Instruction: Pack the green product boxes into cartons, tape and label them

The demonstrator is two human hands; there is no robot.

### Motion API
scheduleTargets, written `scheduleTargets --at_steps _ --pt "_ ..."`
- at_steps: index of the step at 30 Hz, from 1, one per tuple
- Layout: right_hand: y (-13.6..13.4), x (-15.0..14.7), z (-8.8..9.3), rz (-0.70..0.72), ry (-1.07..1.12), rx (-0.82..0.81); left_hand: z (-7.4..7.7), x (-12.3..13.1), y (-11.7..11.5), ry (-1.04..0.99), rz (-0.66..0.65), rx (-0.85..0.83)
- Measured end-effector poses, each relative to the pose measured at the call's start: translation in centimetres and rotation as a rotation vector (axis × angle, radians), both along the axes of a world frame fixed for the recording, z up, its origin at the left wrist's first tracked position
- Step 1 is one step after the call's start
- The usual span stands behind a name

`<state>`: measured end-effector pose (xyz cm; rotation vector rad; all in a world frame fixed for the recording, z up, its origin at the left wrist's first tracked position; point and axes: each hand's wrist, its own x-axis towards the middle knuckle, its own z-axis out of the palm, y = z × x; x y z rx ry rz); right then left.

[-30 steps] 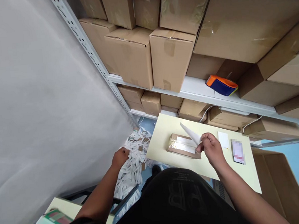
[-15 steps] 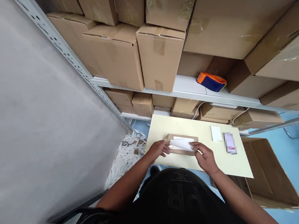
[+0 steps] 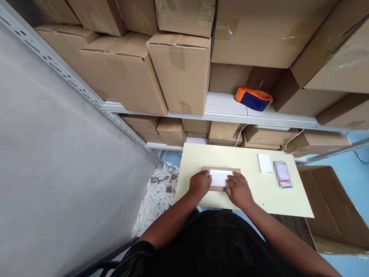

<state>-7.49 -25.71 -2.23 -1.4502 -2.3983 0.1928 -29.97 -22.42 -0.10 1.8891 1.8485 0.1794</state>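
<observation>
A small flat cardboard box (image 3: 217, 188) lies on the pale yellow table, with a white paper label (image 3: 220, 177) flat across its top. My left hand (image 3: 200, 183) is closed round the box's left end, its fingertips and thumb by the label's left edge. On the right, my right hand (image 3: 239, 190) rests with fingers spread over the label's right end and the box edge. Part of the box's right side is hidden under that hand.
To the right on the table (image 3: 285, 203) are a white pad (image 3: 265, 163) and a blurred-out purplish item (image 3: 283, 174). A large open carton (image 3: 338, 210) stands beyond the table. Shelves hold several boxes and an orange-blue item (image 3: 254, 98). Paper strips (image 3: 154, 198) litter the floor.
The label, lifted and curled before, now lies flat on the box. My left hand has closed on the box's left end, and my right hand has come down onto the label. The view has shifted slightly.
</observation>
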Motion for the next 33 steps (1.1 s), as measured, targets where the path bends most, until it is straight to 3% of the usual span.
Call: scheduleTargets --at_steps 5,9,12,14,18,21,27,33 --pt "0.2 0.1 -0.8 -0.006 0.036 -0.017 -1.6 -0.8 -0.1 0.006 0.008 0.141" --pt "0.3 1.4 -1.5 -0.033 0.201 -0.069 -3.6 -2.3 -0.5 -0.263 0.217 0.104" --pt "-0.1 2.8 -2.2 -0.276 0.375 -0.09 -4.6 -3.0 -1.1 -0.498 0.363 -0.092" --pt "-0.7 3.5 -2.7 -0.487 0.477 -0.167 -4.8 -3.2 -1.7 -0.654 0.343 -0.228" --pt "-1.9 3.6 -3.5 -0.655 0.638 -0.538 -3.9 -3.2 -3.0 -0.889 0.178 -0.31" --pt "-2.4 3.1 -3.0 -0.685 0.711 -0.613 -2.7 -3.0 -3.8 -0.92 0.177 -0.294" --pt "-1.2 3.8 -0.6 -0.509 0.763 -0.633 0.2 -1.9 -6.4 -0.935 0.335 -0.129" --pt "1.0 4.9 1.0 -0.385 0.783 -0.696 2.7 1.4 -11.3 -0.889 0.6 0.066"
